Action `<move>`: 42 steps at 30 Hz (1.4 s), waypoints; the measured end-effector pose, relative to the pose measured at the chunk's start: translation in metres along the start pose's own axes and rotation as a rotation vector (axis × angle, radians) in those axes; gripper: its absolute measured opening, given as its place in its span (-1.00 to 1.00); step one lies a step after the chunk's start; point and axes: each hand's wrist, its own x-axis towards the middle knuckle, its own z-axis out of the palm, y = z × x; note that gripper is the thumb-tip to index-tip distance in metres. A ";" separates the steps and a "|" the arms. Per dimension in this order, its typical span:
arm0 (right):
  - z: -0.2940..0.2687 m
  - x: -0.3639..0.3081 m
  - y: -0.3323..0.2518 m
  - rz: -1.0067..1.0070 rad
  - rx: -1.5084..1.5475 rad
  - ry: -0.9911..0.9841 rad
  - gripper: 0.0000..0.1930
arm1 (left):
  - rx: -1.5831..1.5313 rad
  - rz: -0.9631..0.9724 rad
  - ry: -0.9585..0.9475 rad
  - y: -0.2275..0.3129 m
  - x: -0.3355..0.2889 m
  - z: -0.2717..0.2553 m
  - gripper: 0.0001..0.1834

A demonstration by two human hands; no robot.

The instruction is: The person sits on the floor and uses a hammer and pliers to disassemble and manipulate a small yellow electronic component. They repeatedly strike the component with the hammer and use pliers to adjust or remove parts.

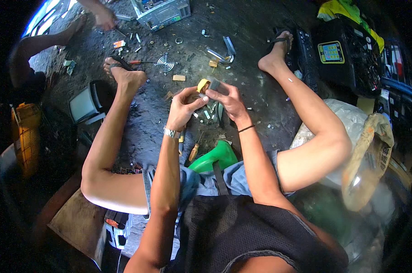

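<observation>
Centrally, a seated person's two hands meet above the floor [260,27], between the spread legs. Left hand [184,105]: fingers curled, pinching a small part [202,85] with a yellow piece on it; a metal watch [171,132] sits on this wrist. Right hand [228,99]: fingers closed on the grey end of the same part, thumb pressed toward the left thumb; a thin dark band [246,128] circles the wrist. The part is held in the air just above the floor, both hands touching it; its exact kind cannot be told.

Below the hands: a screwdriver [195,150] with an orange handle lies on the floor, beside a green plastic piece [215,157] near the lap. Small screws and scraps are scattered around.

Farther out: a round wire fan grille [165,63] lies near the left foot [124,75]; metal strips [224,51] lie toward the right foot [274,54]. An open metal case [162,11] stands at the top edge, next to another person's hand [104,18]. A grey box [84,105] sits left of the left leg. A clear bag [351,118] bulges beside the right knee, with dark electronic units [347,54] beyond it.
</observation>
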 end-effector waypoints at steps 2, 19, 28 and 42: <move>-0.003 -0.004 -0.003 -0.022 -0.024 -0.049 -0.52 | 0.118 0.087 0.014 0.015 -0.011 -0.001 -0.39; 0.025 -0.060 -0.048 -0.008 -0.103 -0.196 -0.47 | 0.392 0.106 -0.329 0.089 -0.059 0.000 -0.18; 0.009 -0.070 -0.041 0.021 -0.167 -0.218 -0.47 | 0.520 0.244 -0.192 0.090 -0.087 0.017 -0.19; 0.037 -0.100 -0.061 0.158 0.178 -0.288 -0.44 | 0.694 0.622 -0.064 0.112 -0.118 0.032 -0.21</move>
